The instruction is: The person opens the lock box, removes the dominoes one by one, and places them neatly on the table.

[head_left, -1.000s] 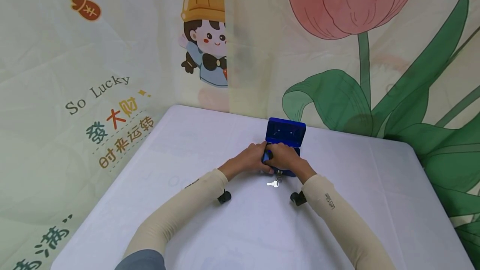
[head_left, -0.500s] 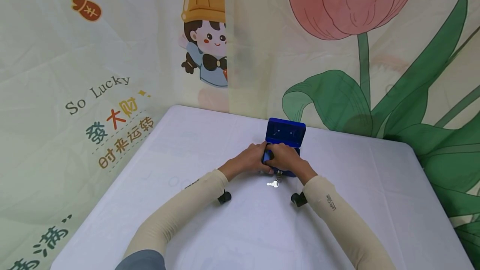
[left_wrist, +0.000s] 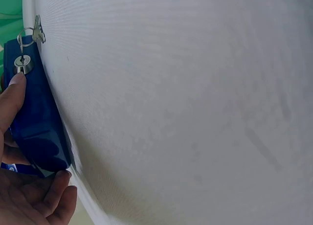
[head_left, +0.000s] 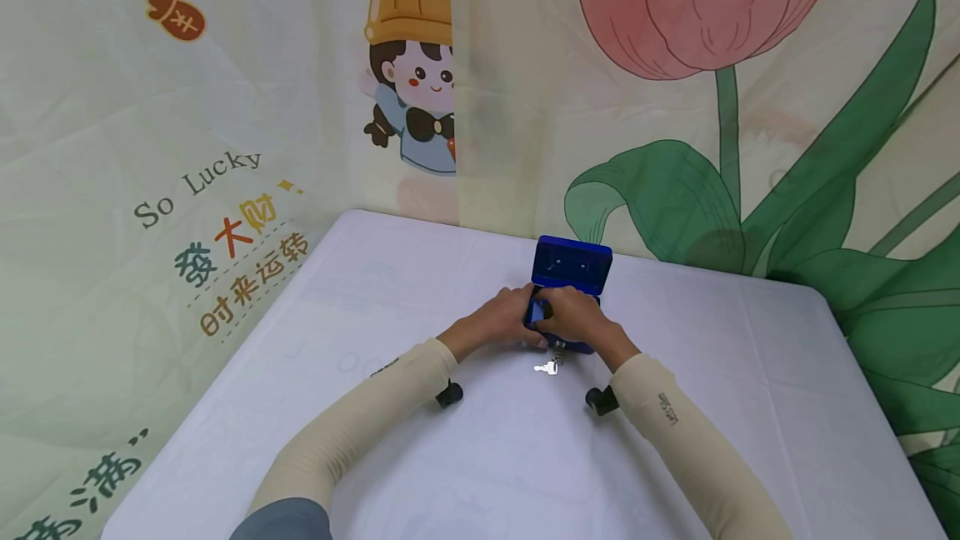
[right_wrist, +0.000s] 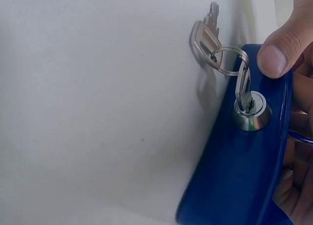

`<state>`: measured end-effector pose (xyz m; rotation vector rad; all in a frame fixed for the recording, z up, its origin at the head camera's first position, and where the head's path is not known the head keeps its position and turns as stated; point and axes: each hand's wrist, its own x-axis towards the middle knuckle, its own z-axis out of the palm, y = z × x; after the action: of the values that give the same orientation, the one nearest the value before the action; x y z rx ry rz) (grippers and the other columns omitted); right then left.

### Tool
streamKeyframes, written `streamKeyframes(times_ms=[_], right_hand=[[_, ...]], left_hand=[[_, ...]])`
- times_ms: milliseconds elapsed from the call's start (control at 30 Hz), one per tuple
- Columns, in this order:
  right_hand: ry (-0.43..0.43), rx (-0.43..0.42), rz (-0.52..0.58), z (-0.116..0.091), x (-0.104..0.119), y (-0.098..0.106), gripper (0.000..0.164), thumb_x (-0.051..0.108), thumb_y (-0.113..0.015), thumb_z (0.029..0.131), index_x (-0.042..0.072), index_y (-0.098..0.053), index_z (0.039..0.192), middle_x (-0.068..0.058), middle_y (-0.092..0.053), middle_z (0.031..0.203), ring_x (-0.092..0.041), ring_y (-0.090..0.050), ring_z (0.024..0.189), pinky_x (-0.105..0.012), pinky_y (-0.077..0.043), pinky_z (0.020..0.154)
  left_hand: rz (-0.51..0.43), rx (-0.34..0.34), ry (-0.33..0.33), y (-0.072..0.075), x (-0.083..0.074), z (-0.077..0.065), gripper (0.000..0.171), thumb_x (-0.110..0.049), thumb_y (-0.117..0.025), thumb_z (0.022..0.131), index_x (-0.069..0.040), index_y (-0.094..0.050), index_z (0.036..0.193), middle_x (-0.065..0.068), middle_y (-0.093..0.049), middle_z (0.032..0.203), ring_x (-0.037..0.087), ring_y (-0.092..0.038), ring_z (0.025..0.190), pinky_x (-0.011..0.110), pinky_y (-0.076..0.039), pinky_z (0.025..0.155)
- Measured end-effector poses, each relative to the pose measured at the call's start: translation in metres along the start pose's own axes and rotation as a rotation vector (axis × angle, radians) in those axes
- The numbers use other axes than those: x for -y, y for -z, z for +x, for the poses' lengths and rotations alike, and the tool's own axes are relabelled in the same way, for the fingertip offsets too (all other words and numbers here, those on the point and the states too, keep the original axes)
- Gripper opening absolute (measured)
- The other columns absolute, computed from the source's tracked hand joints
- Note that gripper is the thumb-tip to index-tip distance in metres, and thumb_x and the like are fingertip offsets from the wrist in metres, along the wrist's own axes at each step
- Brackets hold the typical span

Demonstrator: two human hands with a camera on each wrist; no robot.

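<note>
A small blue metal cash box (head_left: 572, 263) stands on the table with its lid raised and leaning back. My left hand (head_left: 504, 317) grips its left end. Over the base bends my right hand (head_left: 576, 313), its fingertips reaching down inside. A light blue patch (head_left: 538, 312) shows by those fingertips; what it is, and whether they pinch it, is hidden. On the front wall is a round silver lock (right_wrist: 253, 110) with a key (right_wrist: 243, 83) inserted. A ring joins it to a second key (right_wrist: 207, 43). In the left wrist view a thumb (left_wrist: 13, 100) lies against the lock.
A white cloth covers the table (head_left: 390, 273), which has rounded back corners. Behind it hangs a printed backdrop (head_left: 517, 107) with a tulip and a cartoon figure. Each forearm wears a beige sleeve (head_left: 375, 407); black wrist cameras (head_left: 600, 400) hang beneath.
My right hand has shifted slightly right, and more of the light blue patch shows beside its fingertips. My left hand and the cash box look unmoved.
</note>
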<state>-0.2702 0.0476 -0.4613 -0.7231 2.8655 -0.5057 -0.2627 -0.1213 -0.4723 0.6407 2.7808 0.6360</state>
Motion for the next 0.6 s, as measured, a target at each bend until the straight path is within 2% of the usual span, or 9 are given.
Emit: streamKeyframes(times_ms=[600], right_hand=[[0.03,-0.021,0.008,-0.0083,-0.0045,0.0048,0.049,0.031,-0.077,0.089,0.007,-0.066,0.13,-0.014,-0.071,0.123,-0.03,-0.068,0.109,-0.051,-0.053,0.097]], left_hand=[[-0.003,-0.002,-0.014,-0.0005,0.0026,-0.0022,0.104,-0.049,-0.083,0.079,-0.004,-0.028,0.155,0.017,-0.057,0.14,0.031,-0.053,0.124,0.044,-0.046,0.105]])
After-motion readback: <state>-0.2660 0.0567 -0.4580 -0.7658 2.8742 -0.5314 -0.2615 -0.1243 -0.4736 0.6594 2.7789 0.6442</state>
